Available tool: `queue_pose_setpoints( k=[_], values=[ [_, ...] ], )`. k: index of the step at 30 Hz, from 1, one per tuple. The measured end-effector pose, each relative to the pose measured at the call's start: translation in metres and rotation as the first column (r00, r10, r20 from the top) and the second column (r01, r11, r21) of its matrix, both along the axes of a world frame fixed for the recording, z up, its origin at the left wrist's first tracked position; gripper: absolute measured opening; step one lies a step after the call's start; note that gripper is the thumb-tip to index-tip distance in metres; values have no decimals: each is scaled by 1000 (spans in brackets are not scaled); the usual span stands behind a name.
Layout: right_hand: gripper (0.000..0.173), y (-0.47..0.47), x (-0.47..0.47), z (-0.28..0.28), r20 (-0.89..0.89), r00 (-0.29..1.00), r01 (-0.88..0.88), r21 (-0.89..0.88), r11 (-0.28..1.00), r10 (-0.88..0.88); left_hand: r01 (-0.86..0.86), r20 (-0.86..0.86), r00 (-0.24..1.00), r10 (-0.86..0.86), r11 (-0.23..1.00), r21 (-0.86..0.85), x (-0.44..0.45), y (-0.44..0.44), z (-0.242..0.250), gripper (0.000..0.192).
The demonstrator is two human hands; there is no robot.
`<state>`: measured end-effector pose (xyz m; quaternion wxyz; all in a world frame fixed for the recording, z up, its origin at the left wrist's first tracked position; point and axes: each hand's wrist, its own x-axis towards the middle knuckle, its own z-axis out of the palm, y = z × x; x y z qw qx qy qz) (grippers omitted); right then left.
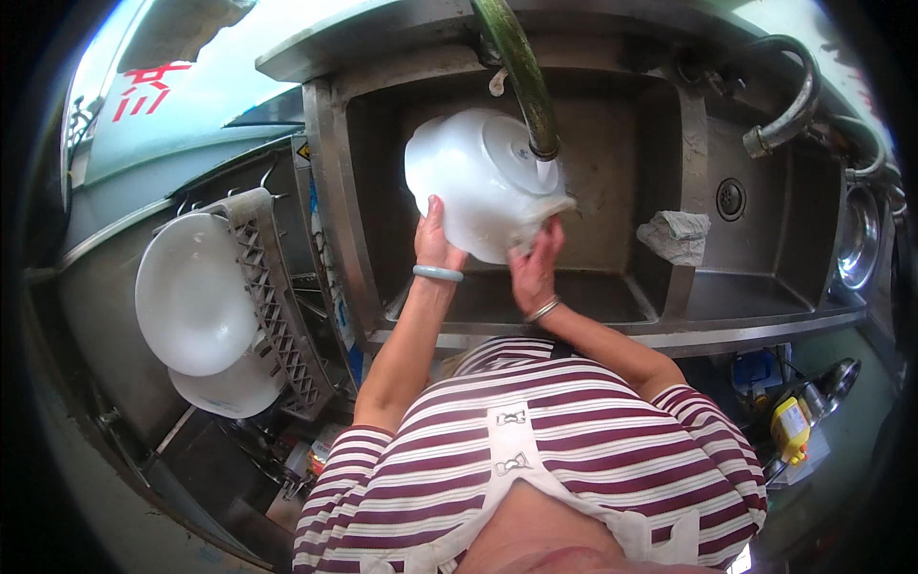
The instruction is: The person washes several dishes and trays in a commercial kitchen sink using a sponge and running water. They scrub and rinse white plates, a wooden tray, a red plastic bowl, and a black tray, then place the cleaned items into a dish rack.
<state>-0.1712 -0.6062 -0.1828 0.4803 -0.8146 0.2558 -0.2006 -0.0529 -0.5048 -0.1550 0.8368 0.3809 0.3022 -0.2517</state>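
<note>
A large white bowl (466, 172) with a wavy rim is tilted over the left sink basin (602, 215), its underside and foot ring facing up. My left hand (434, 244) grips its near-left rim, thumb on the outer wall and fingers hidden beneath. My right hand (534, 269) is at the near-right rim, holding a pale, blurred cloth (551, 209) against the bowl. From the greenish, stained faucet pipe (520, 79), water runs onto the bowl close to the foot ring.
A crumpled whitish cloth (674, 237) lies over the divider by the right basin (746, 244). A curved metal faucet (807, 93) overhangs that basin. At left, white plates (197, 294) stand against a metal rack (276, 316). A yellow bottle (791, 427) is at lower right.
</note>
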Motion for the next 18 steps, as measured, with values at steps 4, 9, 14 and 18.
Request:
queue_pose_setpoints(
  k=[4,9,14,18],
  values=[
    [37,-8,50,55,-46,903,-397,-469,789,427,19,-15,1000,-19,999,26,10,-11,13,37],
    [25,-32,145,56,-118,864,-487,-450,749,490,153,82,985,-155,988,25,5,-2,10,31],
    [34,-87,205,6,-383,727,-500,274,821,570,353,60,927,-370,915,196,-16,4,17,38],
    [36,-102,181,-37,-247,810,-353,518,779,532,504,50,863,-502,864,-10,-12,9,28,42]
  ],
)
